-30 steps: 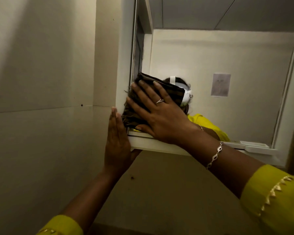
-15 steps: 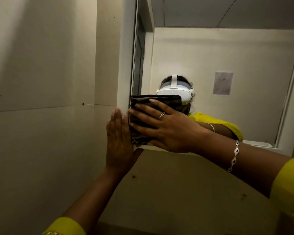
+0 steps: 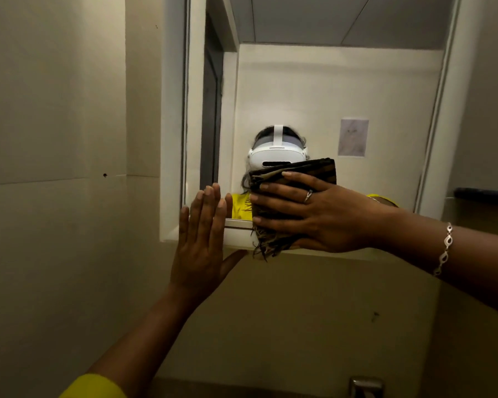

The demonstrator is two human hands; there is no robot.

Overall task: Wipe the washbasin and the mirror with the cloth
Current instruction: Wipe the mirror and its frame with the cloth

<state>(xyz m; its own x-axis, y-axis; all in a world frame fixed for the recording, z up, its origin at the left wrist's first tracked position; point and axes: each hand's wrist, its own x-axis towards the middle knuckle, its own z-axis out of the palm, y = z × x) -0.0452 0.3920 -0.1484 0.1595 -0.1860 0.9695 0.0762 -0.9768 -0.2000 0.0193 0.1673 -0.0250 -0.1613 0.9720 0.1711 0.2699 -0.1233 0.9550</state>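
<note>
1. Cloth (image 3: 308,170), dark and fringed, lies folded against the lower part of the mirror (image 3: 342,90), with its fringe hanging over the white frame (image 3: 237,230) at the bottom edge; the washbasin is not in the head view
2. Right hand (image 3: 325,216) presses the cloth onto the glass with fingers (image 3: 273,201) spread and nearly straight, not wrapped round it; the thumb sits low by the fringe, and I cannot tell whether it pinches the fabric
3. Left hand (image 3: 202,242) is flat and released, fingers together and pointing up, laid on the frame's lower left corner and the wall (image 3: 55,254) beside it, holding nothing
4. Risk, slipping cloth: only flat pressure seems to hold it, so easing off during a stroke would likely let it slide off the bottom edge and drop out of sight below
5. Risk, missed glass: the cloth covers only a small low patch, and the upper mirror and its right side are well apart from it; short strokes would probably leave those parts unwiped
6. Risk, fresh marks: the left fingertips (image 3: 214,193) reach up to the edge of the glass, so a bracing hand that strays inward could smudge the mirror
7. Risk, scratching: a ring (image 3: 308,195) and a bracelet (image 3: 444,248) sit near the surface; if the cloth bunches, metal may touch the glass
8. Risk, shifting mirror: hard pushing near one corner could rock the frame if it is loosely fixed, which the picture does not show
</note>
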